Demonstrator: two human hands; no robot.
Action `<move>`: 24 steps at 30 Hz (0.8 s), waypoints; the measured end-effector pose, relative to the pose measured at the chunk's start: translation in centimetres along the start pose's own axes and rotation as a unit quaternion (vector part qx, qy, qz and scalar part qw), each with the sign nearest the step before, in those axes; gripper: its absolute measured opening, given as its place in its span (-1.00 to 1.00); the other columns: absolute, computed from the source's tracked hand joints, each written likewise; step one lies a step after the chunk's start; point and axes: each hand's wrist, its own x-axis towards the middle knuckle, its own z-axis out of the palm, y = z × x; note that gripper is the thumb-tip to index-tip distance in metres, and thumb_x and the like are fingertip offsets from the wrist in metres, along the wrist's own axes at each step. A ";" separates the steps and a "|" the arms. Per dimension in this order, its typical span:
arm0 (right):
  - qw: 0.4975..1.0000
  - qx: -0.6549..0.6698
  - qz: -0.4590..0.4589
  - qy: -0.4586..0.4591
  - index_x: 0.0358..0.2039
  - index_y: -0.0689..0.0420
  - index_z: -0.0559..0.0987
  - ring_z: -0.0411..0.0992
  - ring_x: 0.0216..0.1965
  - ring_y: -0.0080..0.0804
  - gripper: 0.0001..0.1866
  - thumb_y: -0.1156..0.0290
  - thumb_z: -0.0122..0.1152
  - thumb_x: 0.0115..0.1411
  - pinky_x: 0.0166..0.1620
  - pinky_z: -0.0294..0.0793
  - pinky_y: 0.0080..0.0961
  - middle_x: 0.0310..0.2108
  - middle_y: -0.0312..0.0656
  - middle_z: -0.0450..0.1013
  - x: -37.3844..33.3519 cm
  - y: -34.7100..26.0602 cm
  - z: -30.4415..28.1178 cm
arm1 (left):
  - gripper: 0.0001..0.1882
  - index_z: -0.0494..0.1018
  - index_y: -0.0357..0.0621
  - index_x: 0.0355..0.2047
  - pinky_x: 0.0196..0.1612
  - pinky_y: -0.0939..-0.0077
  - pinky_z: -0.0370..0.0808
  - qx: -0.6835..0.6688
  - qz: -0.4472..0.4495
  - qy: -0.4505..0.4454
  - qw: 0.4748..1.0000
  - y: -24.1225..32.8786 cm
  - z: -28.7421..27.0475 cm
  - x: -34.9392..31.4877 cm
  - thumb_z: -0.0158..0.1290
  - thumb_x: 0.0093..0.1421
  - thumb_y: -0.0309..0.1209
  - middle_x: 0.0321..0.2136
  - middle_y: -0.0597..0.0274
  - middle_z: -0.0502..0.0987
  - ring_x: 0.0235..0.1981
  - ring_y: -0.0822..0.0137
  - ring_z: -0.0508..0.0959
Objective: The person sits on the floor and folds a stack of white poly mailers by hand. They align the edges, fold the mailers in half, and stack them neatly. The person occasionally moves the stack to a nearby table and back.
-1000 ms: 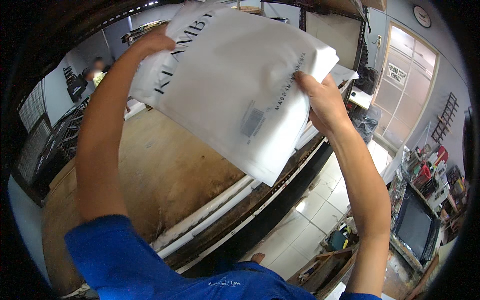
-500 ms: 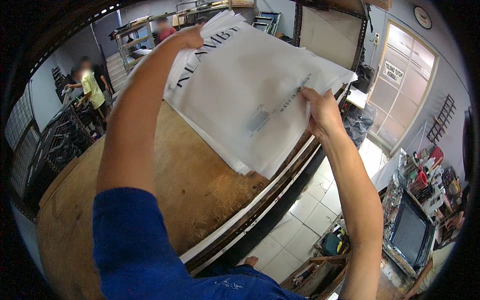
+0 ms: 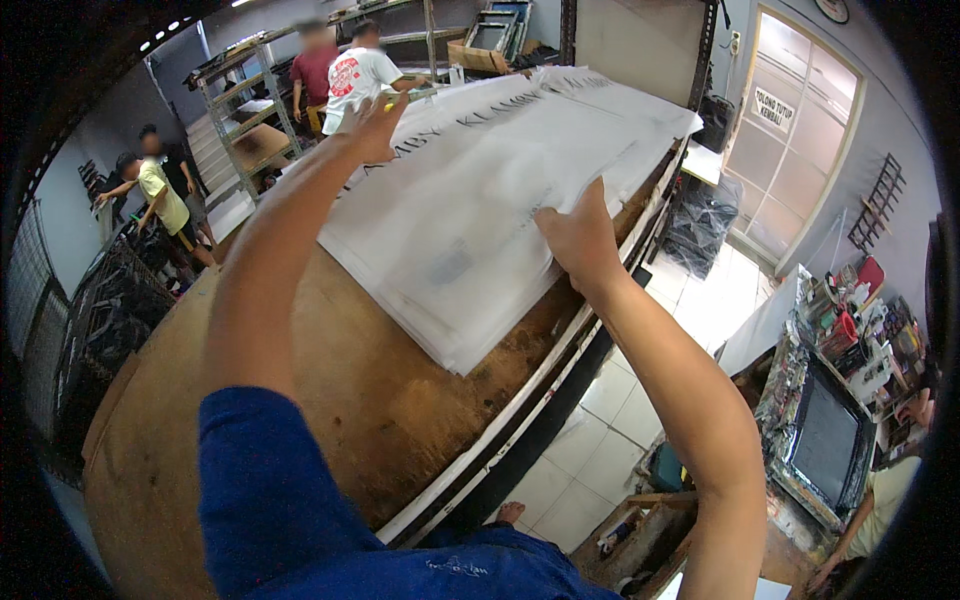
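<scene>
A stack of frosted white plastic bags (image 3: 430,290) with dark printing lies fairly flat on a brown wooden tabletop (image 3: 330,400). More of the same bags (image 3: 620,115) spread beyond it toward the far end. At the stack's far left edge is my left hand (image 3: 372,132), fingers stretched and apart, with nothing visibly held. My right hand (image 3: 582,235) is over the near right edge of the bags, thumb and forefinger spread; its other fingers are hidden. The bags under it look slightly blurred.
The table's pale edge rail (image 3: 470,470) runs along my right, above a tiled floor (image 3: 600,430). A framed screen (image 3: 825,445) and cluttered tools stand at far right. Black wrapped bundles (image 3: 700,225) sit near the door. Several people work at the back left, near metal shelving (image 3: 240,110).
The lifted, bent bags have come down flat onto the stack. Both hands have loosened from their edges, and the right has shifted left. More people show at the back.
</scene>
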 end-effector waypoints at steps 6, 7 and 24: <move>0.998 -0.055 0.039 -0.011 0.30 0.62 -0.20 0.41 0.10 0.27 0.09 0.31 0.27 0.01 0.18 0.38 -0.21 0.01 0.54 0.36 -1.2 -1.9 -0.5 | -0.52 0.50 -0.29 -0.37 -0.13 0.10 0.48 -0.349 0.165 -0.059 0.920 10.2 -10.2 -6.8 0.28 0.09 -0.05 -0.29 -0.08 0.53 -0.28 0.00 0.53; 0.994 -0.102 0.028 0.010 0.29 0.63 -0.22 0.44 0.06 0.29 0.12 0.31 0.28 -0.02 0.16 0.41 -0.19 -0.03 0.53 0.40 -0.9 -1.3 -1.2 | -0.46 0.52 -0.31 -0.37 -0.13 0.11 0.49 -0.352 0.169 -0.095 0.916 12.4 -12.7 -8.2 0.25 0.09 0.04 -0.32 -0.09 0.54 -0.28 -0.03 0.54; 0.671 -0.549 -0.270 -0.418 0.05 0.08 0.55 0.48 0.05 -0.06 -0.60 0.38 0.22 0.17 0.07 0.51 -0.24 0.03 -0.07 0.51 -4.3 -11.7 -4.8 | -0.56 0.59 -0.45 -0.38 -0.17 0.03 0.59 -0.191 0.179 -0.168 0.950 16.7 -17.8 -14.6 0.14 0.01 -0.19 -0.42 -0.37 0.58 -0.34 -0.20 0.65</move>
